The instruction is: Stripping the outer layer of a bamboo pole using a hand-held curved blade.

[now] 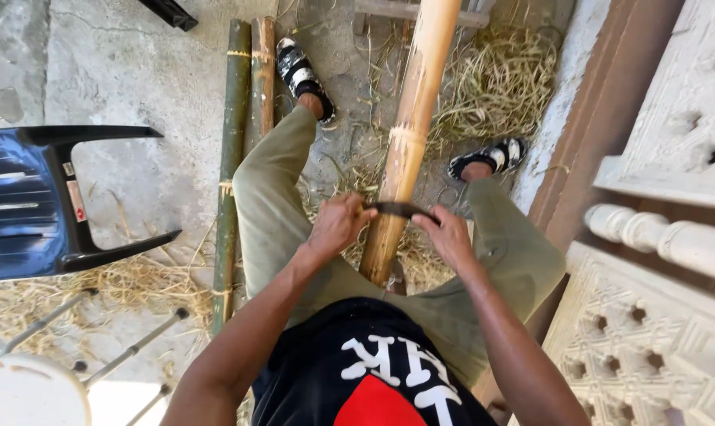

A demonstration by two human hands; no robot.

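Black shirt [357,371] hides bamboo pole [408,134] base; hands grip blade [401,210].

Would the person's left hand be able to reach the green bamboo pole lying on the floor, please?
Probably yes: the green bamboo pole lies beside the left leg, nothing between, though the left hand now grips the dark blade.

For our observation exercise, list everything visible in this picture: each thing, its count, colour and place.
thick tan bamboo pole: one, between the knees
curved dark blade: one, across the pole, held at both ends
green bamboo pole: one, on the floor, left
brown bamboo pole: one, beside the green one
dark blue plastic chair: one, far left
pale straw shavings: scattered on the floor
carved white railing: right
left hand: fingers on the blade
right hand: fingers on the blade
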